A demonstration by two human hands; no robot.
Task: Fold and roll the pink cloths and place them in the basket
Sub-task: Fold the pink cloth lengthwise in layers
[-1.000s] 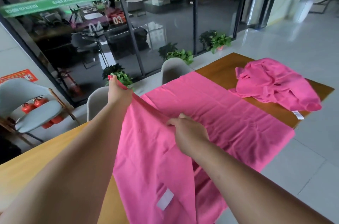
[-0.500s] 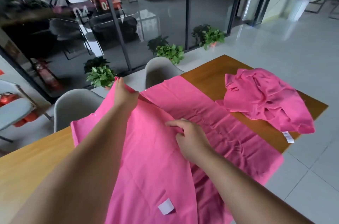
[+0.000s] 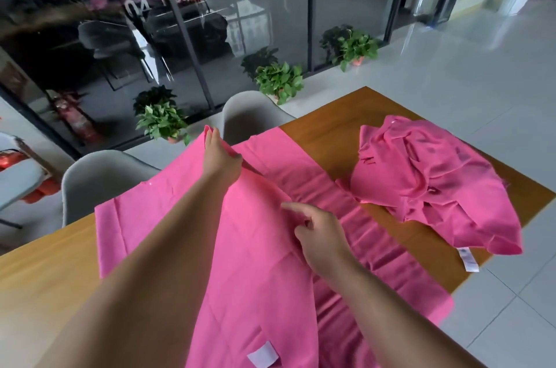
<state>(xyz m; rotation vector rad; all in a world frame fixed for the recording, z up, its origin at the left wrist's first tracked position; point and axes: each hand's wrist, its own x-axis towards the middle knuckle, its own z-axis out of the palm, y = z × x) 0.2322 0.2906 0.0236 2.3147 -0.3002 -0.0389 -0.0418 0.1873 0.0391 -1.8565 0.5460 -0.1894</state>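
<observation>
— What is the left hand (image 3: pixel 221 158) doing?
— The arm is stretched forward and the fingers pinch the cloth's (image 3: pixel 168 232) far edge, raised off the table (image 3: pixel 45 277).
— And the right hand (image 3: pixel 319 232)?
— It is nearer, palm down, with curled fingers gripping a fold and the index finger pointing left.
— Where does the cloth lie?
— Spread on the table under both arms, its upper layer taut between the hands. A label (image 3: pixel 263 354) shows below the wrists.
— Other cloths?
— A crumpled pile (image 3: pixel 436 187) lies right of the right hand.
</observation>
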